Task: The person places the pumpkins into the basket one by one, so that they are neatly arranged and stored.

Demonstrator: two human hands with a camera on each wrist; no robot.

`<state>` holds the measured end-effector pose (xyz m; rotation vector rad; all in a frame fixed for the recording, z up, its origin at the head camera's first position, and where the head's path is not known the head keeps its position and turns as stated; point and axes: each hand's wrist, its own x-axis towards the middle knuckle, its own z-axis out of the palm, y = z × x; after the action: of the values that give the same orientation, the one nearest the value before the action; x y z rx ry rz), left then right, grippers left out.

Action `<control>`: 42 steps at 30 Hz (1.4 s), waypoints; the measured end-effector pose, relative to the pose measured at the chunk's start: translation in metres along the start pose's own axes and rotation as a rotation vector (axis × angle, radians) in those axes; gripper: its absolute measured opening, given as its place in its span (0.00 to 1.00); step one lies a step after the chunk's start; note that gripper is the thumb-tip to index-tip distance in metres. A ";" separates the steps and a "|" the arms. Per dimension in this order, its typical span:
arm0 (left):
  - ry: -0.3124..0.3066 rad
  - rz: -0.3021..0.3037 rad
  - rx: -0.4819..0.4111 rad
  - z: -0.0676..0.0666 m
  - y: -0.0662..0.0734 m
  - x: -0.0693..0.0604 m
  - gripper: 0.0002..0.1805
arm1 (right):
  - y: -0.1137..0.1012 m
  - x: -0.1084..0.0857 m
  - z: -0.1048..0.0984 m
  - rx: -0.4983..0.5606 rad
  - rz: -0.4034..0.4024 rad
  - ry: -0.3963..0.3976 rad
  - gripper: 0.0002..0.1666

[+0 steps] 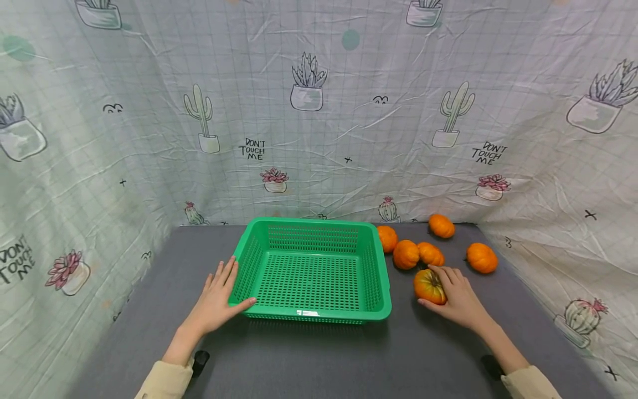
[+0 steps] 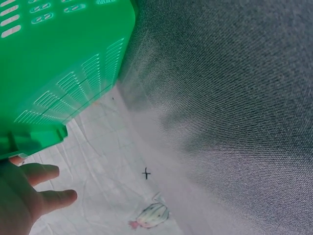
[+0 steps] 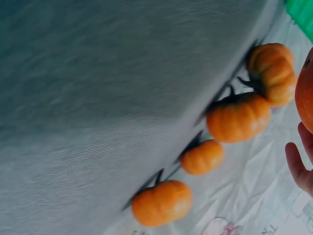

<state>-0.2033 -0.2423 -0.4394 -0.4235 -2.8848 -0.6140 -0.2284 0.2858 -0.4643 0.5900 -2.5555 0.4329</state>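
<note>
A green perforated plastic basket sits on the grey table, with nothing in it. My left hand touches its left rim, fingers straight and spread, thumb at the near left corner. In the left wrist view that hand shows beside the basket's wall. To the right of the basket, my right hand holds a small orange pumpkin between thumb and fingers. The right wrist view has this pumpkin cut off at its edge, apart from the table surface.
Behind the held pumpkin lie several other small pumpkins: one pumpkin by the basket's right wall, a touching pair, one at the back and one at far right. A patterned cloth hangs around the table.
</note>
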 end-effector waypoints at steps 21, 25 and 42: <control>-0.023 -0.013 0.025 -0.001 0.000 0.001 0.54 | -0.044 0.030 -0.006 0.132 -0.045 0.050 0.47; -0.022 -0.013 0.032 -0.001 0.000 0.001 0.53 | -0.053 0.037 -0.005 0.157 -0.029 0.039 0.47; -0.014 -0.008 0.020 0.001 -0.002 0.001 0.53 | -0.075 0.068 -0.005 0.158 -0.116 0.016 0.48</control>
<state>-0.2052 -0.2433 -0.4412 -0.4148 -2.9047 -0.5858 -0.2444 0.2009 -0.4104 0.7836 -2.4713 0.5991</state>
